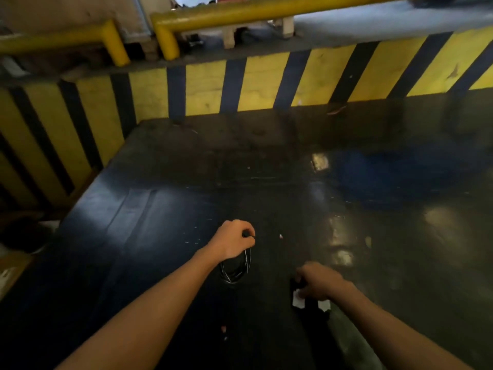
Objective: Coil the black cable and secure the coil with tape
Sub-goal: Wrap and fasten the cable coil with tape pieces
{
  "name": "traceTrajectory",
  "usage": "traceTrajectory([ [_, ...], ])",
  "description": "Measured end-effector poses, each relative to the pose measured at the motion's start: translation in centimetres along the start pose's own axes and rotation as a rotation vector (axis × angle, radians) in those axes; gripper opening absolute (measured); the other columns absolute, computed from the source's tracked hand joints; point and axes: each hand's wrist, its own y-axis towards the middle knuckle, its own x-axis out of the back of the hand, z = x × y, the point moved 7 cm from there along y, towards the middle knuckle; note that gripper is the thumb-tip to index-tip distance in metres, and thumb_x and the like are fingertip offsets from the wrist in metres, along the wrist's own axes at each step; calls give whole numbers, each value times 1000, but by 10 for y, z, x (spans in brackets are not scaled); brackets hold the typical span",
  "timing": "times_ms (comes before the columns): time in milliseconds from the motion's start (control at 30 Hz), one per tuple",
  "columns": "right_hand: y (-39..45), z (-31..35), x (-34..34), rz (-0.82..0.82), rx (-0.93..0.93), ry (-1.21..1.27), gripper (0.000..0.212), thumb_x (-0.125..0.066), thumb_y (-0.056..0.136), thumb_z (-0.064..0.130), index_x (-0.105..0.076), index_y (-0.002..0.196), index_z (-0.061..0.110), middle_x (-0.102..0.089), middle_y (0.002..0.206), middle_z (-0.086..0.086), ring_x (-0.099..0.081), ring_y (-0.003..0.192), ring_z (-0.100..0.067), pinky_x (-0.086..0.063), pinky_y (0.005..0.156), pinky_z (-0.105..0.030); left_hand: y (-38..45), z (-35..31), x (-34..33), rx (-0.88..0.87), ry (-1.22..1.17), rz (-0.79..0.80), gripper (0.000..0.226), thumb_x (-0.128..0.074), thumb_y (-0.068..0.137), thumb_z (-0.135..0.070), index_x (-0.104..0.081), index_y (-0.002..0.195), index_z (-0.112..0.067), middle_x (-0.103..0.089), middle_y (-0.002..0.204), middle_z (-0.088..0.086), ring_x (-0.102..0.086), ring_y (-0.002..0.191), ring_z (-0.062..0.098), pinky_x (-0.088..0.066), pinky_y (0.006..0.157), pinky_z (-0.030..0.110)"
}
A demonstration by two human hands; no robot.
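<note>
My left hand [234, 240] is closed around the top of a coiled black cable [236, 268]. The loops hang below the fist, just above the dark floor. To the right and nearer me, my right hand [318, 281] rests low on a dark object with white patches [298, 301]. This may be the tape, but blur hides its shape. The fingers are curled onto it. The two hands are apart, with bare floor between them.
The dark glossy floor [266, 169] stretches ahead to a yellow and black striped barrier [240, 84]. Yellow pipe rails [240, 12] run above it. A bluish patch [373, 174] lies at the right. Small bits of debris [280, 236] dot the floor.
</note>
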Motion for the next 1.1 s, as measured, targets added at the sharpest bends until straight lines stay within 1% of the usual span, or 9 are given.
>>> traceTrajectory([
  [133,6,3,-1,22,35,-44,22,-63,83,30,-62,103,19,-58,115,-7,-57,102,-23,-50,83,-36,-4,1,9,56,-24,-41,13,-63,83,-19,-70,94,-20,-67,90,-3,-63,81,10,-50,70,22],
  [233,10,-2,4,-3,20,69,8,-60,84,26,-58,90,21,-61,104,-4,-58,90,-18,-46,70,-28,-1,-4,17,58,-11,-47,15,-63,83,-17,-72,94,-19,-67,87,-4,-62,77,6,-48,67,17],
  [400,10,-11,87,-261,65,571,11,-69,82,22,-60,75,23,-63,77,5,-58,68,-4,-43,59,-17,10,-31,49,3,-29,-39,15,-65,82,-19,-76,91,-20,-69,79,-10,-64,71,4,-45,59,12],
  [467,-1,-9,141,-404,141,755,7,-70,82,19,-65,77,20,-67,74,0,-62,62,-5,-49,60,-21,17,-50,66,-31,-99,-26,12,-66,82,-25,-76,88,-24,-63,61,-18,-58,55,0,-43,52,16],
  [567,-26,-3,215,-535,266,885,3,-68,83,20,-68,86,20,-71,80,0,-66,63,-2,-50,55,-13,27,-85,94,-84,-279,11,8,-68,81,-35,-74,85,-32,-48,40,-14,-39,37,2,-36,36,19],
  [700,-63,8,290,-650,394,886,7,-66,84,22,-67,91,23,-70,87,1,-67,71,-4,-51,58,-15,35,-139,133,-220,-345,13,6,-67,82,-38,-71,87,-38,-58,49,-13,-44,40,1,-39,40,17],
  [800,-81,19,324,-717,455,827,9,-66,84,21,-66,90,27,-70,86,1,-66,69,-2,-51,60,-16,38,-163,155,-261,-451,-18,9,-69,81,-37,-75,88,-34,-50,53,-8,-39,42,5,-33,39,19],
  [933,-98,28,349,-796,511,719,9,-64,85,20,-65,92,27,-69,84,2,-66,69,-2,-52,62,-17,41,-188,172,-340,-476,-6,12,-67,84,-27,-74,91,-20,-45,57,-1,-36,41,6,-31,38,19],
  [1100,-115,30,360,-1015,468,424,13,-62,85,30,-63,99,30,-63,95,12,-62,84,-1,-54,75,-22,43,-204,185,-391,-466,-13,10,-66,85,-26,-73,90,-21,-48,54,-8,-37,40,5,-31,38,18],
])
